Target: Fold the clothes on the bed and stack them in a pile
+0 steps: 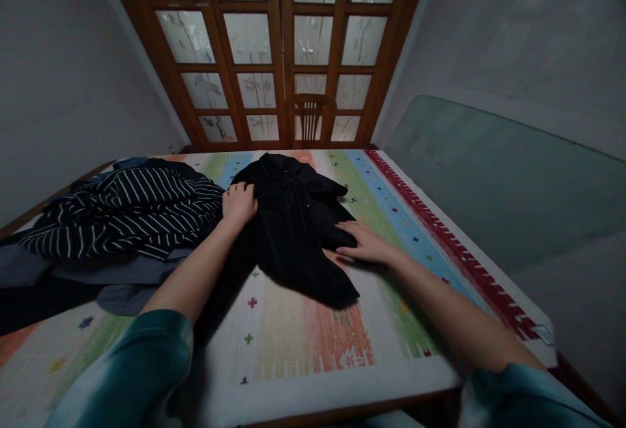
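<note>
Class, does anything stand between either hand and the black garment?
Nothing visible does: the left hand and right hand both touch the black garment; the striped garment lies to its left.

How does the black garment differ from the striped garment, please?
The black garment shows no stripes, while the striped garment has pale ones. The black garment lies partly spread on the tablecloth, whereas the striped garment is bunched on other clothes. Both are dark.

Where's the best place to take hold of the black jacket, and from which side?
Probably the near tip of the black jacket, from the right: it juts over the patterned tablecloth, apart from the striped garment, with the right hand close by.
</note>
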Demonstrator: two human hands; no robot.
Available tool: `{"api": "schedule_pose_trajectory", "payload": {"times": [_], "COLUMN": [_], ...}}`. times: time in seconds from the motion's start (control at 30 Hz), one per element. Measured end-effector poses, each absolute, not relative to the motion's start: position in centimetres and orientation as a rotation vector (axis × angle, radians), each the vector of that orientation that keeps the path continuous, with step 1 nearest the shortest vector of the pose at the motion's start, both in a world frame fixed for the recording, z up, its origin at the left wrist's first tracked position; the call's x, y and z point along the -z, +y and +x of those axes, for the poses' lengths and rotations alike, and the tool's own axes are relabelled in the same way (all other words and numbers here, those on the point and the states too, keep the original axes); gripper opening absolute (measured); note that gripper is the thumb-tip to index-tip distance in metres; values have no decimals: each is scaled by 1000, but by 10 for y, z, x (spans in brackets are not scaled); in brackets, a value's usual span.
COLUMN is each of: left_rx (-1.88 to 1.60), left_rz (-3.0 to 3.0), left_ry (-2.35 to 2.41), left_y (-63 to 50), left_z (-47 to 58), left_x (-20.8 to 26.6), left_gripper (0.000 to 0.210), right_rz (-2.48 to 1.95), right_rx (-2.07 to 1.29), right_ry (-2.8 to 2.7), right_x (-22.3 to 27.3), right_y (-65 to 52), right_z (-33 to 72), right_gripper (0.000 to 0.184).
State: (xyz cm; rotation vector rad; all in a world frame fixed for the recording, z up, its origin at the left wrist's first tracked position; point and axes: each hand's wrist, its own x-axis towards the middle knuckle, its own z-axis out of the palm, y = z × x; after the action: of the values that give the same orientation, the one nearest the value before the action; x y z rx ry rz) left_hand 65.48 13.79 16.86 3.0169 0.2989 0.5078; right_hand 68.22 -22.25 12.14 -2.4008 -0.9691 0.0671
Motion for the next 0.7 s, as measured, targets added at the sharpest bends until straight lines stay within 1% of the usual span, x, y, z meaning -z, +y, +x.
{"api": "schedule_pose_trajectory", "payload": {"times": [0.07,0.1,0.13,0.2,0.23,0.27,0.3,0.33,0.4,0.43,0.47,0.57,0.63,0.7], "left_rx": [-470,-395,-312,-192,-155,-130,-121,-125,-167,-192,-211,-240,-280,-341], "left_rz": [2983,2965,2946,2940,2957,2979,3008,3034,3069,3075,3074,3056,3054,3052], "left_ry": [154,34,-99,-371,-427,-451,-446,-431,-413,-410,-404,-316,-176,0], "left_y": [119,109,99,81,74,69,65,63,61,63,65,82,101,122], "left_z": [640,630,620,602,595,590,587,586,588,592,595,609,620,633], "left_x": [-173,-172,-169,-158,-152,-146,-140,-136,-131,-130,-131,-135,-138,-140], "left_gripper": [51,60,71,92,99,98,92,79,45,33,28,29,29,27], "right_rz": [-2489,-2528,-2544,-2520,-2483,-2434,-2374,-2313,-2198,-2162,-2151,-2268,-2413,-2540], "right_rx": [20,30,29,-6,-16,-20,-22,-26,-34,-23,15,292,466,508], "right_ry": [-931,-917,-895,-859,-820,-761,-688,-608,-475,-429,-399,-424,-513,-621], "right_x": [-114,-111,-108,-104,-104,-105,-107,-111,-121,-127,-133,-151,-156,-154], "right_y": [-222,-222,-220,-217,-215,-214,-212,-211,-210,-210,-211,-217,-219,-217], "right_z": [678,678,679,685,688,692,696,700,708,711,714,720,720,716], "right_gripper": [78,77,69,47,39,35,33,31,26,24,23,26,32,37]}}
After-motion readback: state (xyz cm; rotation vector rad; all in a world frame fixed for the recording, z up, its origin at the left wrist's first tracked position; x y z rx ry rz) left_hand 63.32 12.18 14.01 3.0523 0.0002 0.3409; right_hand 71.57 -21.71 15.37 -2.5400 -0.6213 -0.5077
